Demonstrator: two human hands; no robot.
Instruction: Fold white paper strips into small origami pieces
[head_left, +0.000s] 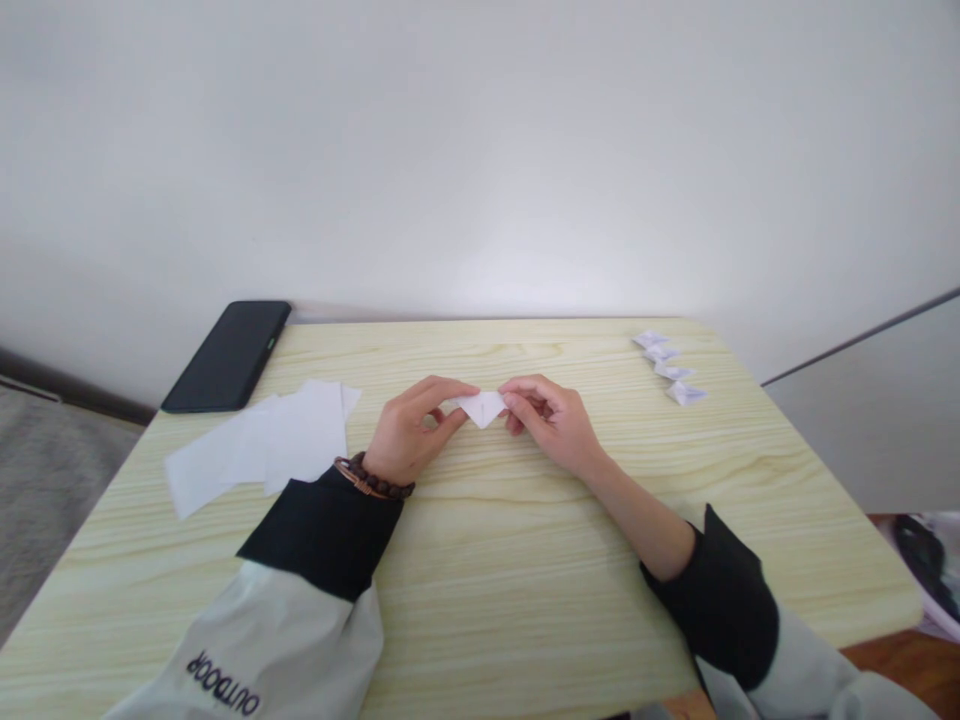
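Observation:
Between my two hands is a small folded white paper [482,408], its point toward me and a crease down its middle. My left hand [415,425] pinches its left corner between thumb and fingers. At the right corner, my right hand [553,418] grips it with thumb and forefinger, the other fingers curled under. The paper is held over the middle of the wooden table [510,600]; whether it touches the surface I cannot tell.
Flat white paper sheets [307,440] overlap on the left of the table. Behind them a dark phone or tablet [229,355] lies at the far left corner. Several small folded white paper pieces [673,371] stand in a row at the back right. A white wall [480,160] rises behind.

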